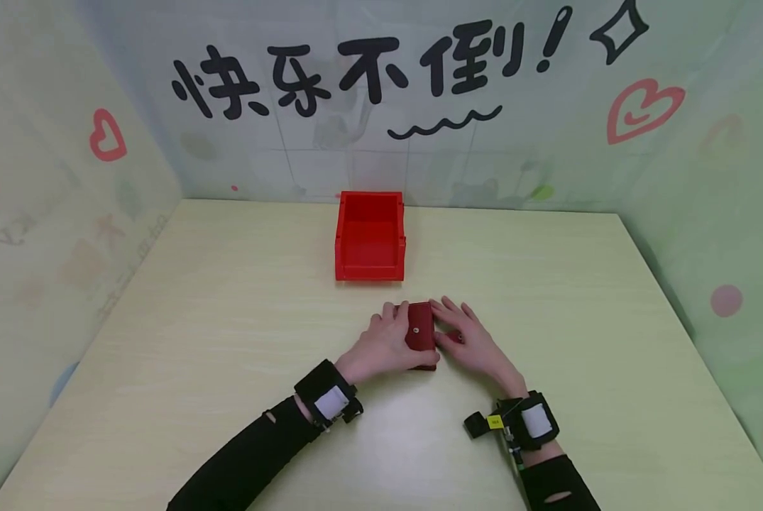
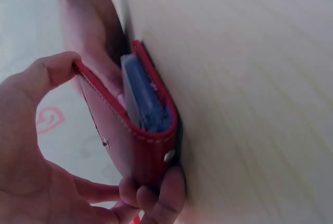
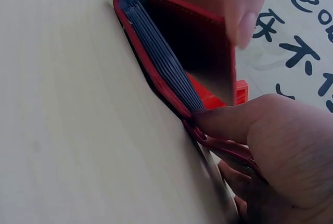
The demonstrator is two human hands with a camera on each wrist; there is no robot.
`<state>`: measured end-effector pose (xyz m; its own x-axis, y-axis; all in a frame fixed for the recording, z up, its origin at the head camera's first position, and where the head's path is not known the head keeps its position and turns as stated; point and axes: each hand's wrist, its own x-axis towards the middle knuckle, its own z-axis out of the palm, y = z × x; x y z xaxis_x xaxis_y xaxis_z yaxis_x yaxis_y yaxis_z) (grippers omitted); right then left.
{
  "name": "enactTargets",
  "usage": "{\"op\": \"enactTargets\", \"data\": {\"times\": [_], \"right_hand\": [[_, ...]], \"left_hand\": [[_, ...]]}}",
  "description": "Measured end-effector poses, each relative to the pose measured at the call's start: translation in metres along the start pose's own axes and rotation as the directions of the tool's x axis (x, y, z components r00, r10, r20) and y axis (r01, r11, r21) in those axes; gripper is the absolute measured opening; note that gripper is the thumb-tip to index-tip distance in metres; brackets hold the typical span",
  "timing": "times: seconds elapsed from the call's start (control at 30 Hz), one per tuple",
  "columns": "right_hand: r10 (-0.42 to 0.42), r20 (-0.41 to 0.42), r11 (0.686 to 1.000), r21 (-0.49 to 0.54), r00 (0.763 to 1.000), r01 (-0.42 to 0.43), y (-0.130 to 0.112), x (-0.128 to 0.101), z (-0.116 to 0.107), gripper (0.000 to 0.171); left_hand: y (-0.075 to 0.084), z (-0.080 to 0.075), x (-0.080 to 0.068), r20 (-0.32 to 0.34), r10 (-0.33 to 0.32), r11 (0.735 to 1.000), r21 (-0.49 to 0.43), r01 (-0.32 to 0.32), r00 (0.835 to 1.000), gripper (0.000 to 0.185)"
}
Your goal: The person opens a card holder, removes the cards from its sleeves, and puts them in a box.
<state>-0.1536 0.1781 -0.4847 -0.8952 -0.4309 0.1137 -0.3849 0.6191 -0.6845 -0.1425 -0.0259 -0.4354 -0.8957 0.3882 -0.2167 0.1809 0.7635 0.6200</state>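
A small dark red leather wallet (image 1: 420, 328) with a metal snap lies on the pale wooden table (image 1: 228, 341), between both hands. My left hand (image 1: 386, 342) grips its left side, thumb on the cover and fingers curled under the edge (image 2: 156, 193). My right hand (image 1: 469, 338) holds the right side, thumb pressed on the lower flap (image 3: 229, 120). In the right wrist view the wallet (image 3: 171, 52) is part open, showing a stack of blue-grey card sleeves. In the left wrist view the wallet (image 2: 140, 140) shows the same sleeves inside.
An empty red plastic bin (image 1: 370, 235) stands on the table just beyond the hands. Printed panels wall the table at the back and both sides. Black bands with cameras sit on both wrists.
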Motion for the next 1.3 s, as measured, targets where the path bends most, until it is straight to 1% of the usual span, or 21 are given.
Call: {"op": "enactTargets", "data": {"times": [0.1, 0.2, 0.3, 0.43, 0.6, 0.73, 0.8, 0.87, 1.1, 1.17, 1.3], "right_hand": [[-0.001, -0.012, 1.0, 0.005, 1.0, 0.001, 0.0, 0.0, 0.001, 0.052], [0.008, -0.019, 1.0, 0.017, 1.0, -0.007, 0.001, 0.001, 0.002, 0.048], [0.035, -0.022, 0.999, 0.037, 0.999, -0.034, 0.002, 0.001, 0.003, 0.045], [0.068, -0.02, 0.996, 0.056, 0.998, -0.067, 0.002, 0.002, 0.002, 0.045], [0.078, -0.014, 0.995, 0.058, 0.997, -0.077, 0.001, 0.002, 0.002, 0.048], [0.078, -0.021, 0.995, 0.056, 0.997, -0.076, 0.0, 0.002, 0.002, 0.052], [0.084, -0.025, 0.995, 0.063, 0.996, -0.082, 0.0, 0.002, 0.003, 0.054], [0.098, -0.028, 0.993, 0.068, 0.995, -0.095, -0.001, 0.002, 0.004, 0.058], [0.11, -0.046, 0.992, 0.064, 0.993, -0.107, -0.002, 0.003, 0.007, 0.061], [0.115, -0.05, 0.992, 0.063, 0.992, -0.112, -0.002, 0.003, 0.007, 0.061], [0.112, -0.06, 0.992, 0.063, 0.992, -0.108, -0.002, 0.003, 0.008, 0.061]], "left_hand": [[-0.005, -0.007, 0.0, 0.037, 0.019, 0.997, -0.072, -0.017, 0.999, 0.092], [-0.01, -0.013, 0.001, 0.079, 0.04, 0.989, -0.148, -0.028, 0.996, 0.092], [-0.014, -0.017, 0.002, 0.127, 0.061, 0.973, -0.227, -0.031, 0.99, 0.092], [-0.017, -0.024, 0.004, 0.181, 0.081, 0.955, -0.297, -0.025, 0.98, 0.09], [-0.02, -0.03, 0.004, 0.204, 0.097, 0.935, -0.353, -0.019, 0.974, 0.079], [-0.025, -0.033, 0.004, 0.206, 0.139, 0.913, -0.405, -0.045, 0.969, 0.064], [-0.027, -0.033, 0.004, 0.214, 0.155, 0.9, -0.433, -0.049, 0.964, 0.059], [-0.029, -0.035, 0.002, 0.227, 0.151, 0.889, -0.457, -0.031, 0.962, 0.058], [-0.035, -0.041, -0.003, 0.293, 0.094, 0.831, -0.55, 0.088, 0.951, 0.067], [-0.037, -0.043, -0.004, 0.305, 0.087, 0.814, -0.571, 0.109, 0.948, 0.07], [-0.041, -0.045, -0.008, 0.312, 0.055, 0.793, -0.591, 0.148, 0.948, 0.076]]}}
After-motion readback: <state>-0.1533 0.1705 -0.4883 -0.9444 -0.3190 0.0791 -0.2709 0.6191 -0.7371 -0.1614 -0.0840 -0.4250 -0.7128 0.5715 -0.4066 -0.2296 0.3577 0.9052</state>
